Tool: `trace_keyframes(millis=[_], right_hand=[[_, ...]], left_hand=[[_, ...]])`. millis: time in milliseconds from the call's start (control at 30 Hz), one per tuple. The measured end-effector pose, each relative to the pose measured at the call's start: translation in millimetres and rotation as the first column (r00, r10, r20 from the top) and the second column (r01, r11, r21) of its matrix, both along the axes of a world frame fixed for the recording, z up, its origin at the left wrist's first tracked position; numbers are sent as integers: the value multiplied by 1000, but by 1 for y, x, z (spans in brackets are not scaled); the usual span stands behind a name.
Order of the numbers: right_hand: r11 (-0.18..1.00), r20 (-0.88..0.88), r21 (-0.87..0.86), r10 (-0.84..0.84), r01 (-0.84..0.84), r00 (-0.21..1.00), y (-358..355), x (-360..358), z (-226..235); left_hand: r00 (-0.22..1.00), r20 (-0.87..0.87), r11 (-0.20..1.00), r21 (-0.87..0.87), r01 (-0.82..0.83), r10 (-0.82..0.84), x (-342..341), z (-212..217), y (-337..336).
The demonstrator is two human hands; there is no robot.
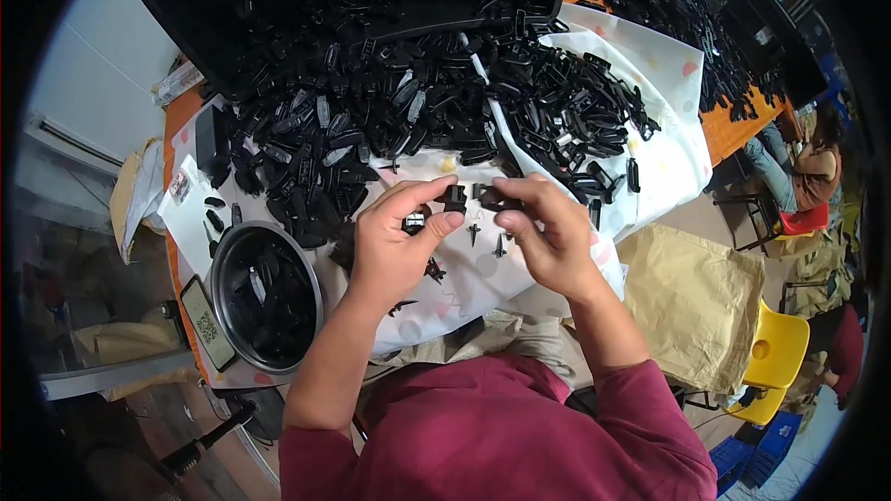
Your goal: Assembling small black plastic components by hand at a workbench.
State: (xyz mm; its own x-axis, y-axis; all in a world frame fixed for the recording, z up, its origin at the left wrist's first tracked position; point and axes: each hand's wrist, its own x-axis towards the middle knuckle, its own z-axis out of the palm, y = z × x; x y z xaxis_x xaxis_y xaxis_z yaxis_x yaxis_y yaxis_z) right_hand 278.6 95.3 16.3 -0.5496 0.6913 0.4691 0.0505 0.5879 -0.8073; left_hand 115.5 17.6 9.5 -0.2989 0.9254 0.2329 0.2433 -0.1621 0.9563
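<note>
Both my hands are raised over the white patterned sheet (445, 274), close together. Between the thumb and forefinger of my left hand (394, 237) is a small black plastic part (454, 197). A second dark piece with a silvery face (414, 221) is tucked in the same hand's curled fingers. My right hand (557, 241) pinches another black plastic piece (498, 200), partly covered by the fingers. A narrow gap separates the two pinched parts. Below them, small dark spiky pieces (500, 245) lie on the sheet. Past my hands spreads a big heap of black plastic parts (371, 121).
A large black bin (158, 14) tips toward the heap. At left stand a metal bowl (318, 301) of black parts and a phone (206, 325). On the right are a brown sack (691, 301), a yellow chair (778, 348) and a seated person (817, 172).
</note>
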Motion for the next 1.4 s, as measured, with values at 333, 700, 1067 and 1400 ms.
trace_keyframes(millis=[333, 700, 1067, 1400], right_hand=[[904, 204, 419, -4, -84, 979, 2, 9, -3], [928, 89, 352, -166, 124, 982, -29, -9, -27], [820, 138, -524, -185, 230, 973, 30, -7, -40], [889, 683, 390, -454, 239, 572, 110, 8, -61]], left_hand=[[911, -411, 997, 75, -3, 34, 2, 6, -6], [600, 793, 985, -168, 45, 108, 32, -34, -16], [769, 631, 992, -122, -34, 104, -5, -55, 86], [575, -818, 916, -216, -339, 20, -37, -37, 132]])
